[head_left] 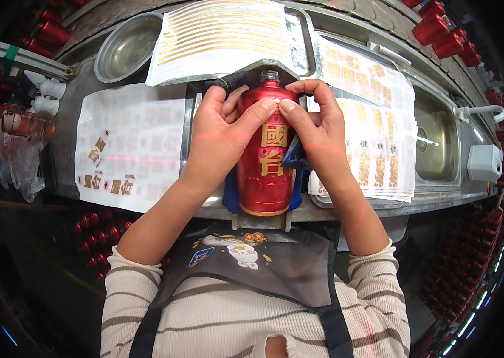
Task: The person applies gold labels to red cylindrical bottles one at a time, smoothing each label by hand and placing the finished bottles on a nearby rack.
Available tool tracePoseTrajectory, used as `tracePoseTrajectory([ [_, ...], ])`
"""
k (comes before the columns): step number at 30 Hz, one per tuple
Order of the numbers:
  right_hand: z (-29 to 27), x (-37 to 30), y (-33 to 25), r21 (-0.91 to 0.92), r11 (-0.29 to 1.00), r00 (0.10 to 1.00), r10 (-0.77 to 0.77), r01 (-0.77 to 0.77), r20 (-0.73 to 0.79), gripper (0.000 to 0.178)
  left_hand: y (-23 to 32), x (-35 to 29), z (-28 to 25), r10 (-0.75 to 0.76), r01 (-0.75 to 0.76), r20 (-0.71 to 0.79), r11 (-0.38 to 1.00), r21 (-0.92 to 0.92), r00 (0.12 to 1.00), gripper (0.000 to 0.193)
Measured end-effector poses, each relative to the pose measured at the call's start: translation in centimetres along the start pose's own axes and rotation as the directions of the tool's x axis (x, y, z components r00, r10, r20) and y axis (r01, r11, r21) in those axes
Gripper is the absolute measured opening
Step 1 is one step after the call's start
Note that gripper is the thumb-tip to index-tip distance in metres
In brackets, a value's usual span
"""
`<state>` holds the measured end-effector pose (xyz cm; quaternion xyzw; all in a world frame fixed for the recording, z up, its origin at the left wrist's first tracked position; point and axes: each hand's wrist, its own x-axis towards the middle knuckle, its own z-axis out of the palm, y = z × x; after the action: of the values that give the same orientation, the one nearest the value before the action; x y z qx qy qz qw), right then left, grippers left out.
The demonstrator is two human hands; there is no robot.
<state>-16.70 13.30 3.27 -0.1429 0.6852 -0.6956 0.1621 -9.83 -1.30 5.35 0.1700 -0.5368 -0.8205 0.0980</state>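
Observation:
A glossy red bottle (268, 194) with gold characters lies on its back, neck pointing away from me, in a blue-padded holder (231, 192). My left hand (219, 134) grips its left shoulder, with the thumb pressed on a small gold decal (277, 108) near the top. From the other side my right hand (323, 131) mirrors this, its thumb tip next to the left one and its index finger curled by the neck. A dark blue flat piece (296, 157) shows under my right palm; whether I hold it cannot be made out. Beside my left fingertips is a black cylindrical object (231, 80).
White decal sheets lie to the left (132, 113) and right (377, 143), and a sheet of gold strips (219, 42) lies behind. A metal bowl (128, 48) stands back left. A sink (439, 137) with a white faucet (481, 111) is at right. Red bottles (460, 262) crowd below.

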Motion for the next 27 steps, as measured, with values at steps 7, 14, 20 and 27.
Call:
tracePoseTrajectory([
  [7,-0.3,0.2,0.3,0.02,1.0,1.0,0.013,-0.013,0.011,0.03,-0.5,0.2,-0.1,0.006,-0.006,-0.008,0.999,0.032,1.0,0.034],
  [14,-0.4,0.5,-0.3,-0.195,0.981,1.0,0.001,0.003,0.023,0.023,-0.1,0.3,0.0,0.019,-0.02,0.013,0.998,0.059,1.0,0.032],
  [20,-1.0,-0.2,-0.6,0.021,0.998,0.997,0.06,-0.061,0.046,0.028,-0.5,0.0,-0.2,0.019,-0.02,0.019,0.997,0.069,1.0,0.039],
  [27,-0.6,-2.9,0.5,0.092,0.996,1.0,0.0,-0.001,0.01,0.05,-1.6,-2.4,-1.0,0.061,-0.071,0.073,0.987,0.145,0.995,0.058],
])
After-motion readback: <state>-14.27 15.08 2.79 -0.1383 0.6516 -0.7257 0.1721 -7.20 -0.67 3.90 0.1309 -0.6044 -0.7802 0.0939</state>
